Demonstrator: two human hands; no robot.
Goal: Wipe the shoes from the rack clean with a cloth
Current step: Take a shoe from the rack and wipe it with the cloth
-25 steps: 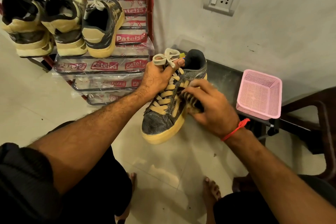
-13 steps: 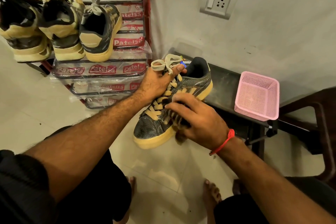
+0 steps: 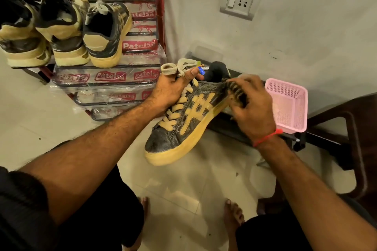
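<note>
While left hand [image 3: 170, 89] grips its laces, shoe [image 3: 183, 122] hangs between hands; right hand [image 3: 252, 106] clutches striped cloth [image 3: 234, 92] at heel, cloth mostly hidden.

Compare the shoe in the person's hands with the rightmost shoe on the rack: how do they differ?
The held shoe is off the rack, toe toward the camera, side stripes showing; the rack shoe sits on the rack heel-out. The left hand grips the held one while the right hand rubs a cloth on it; the rack shoe is untouched. Both are dark with yellowed soles.
</note>
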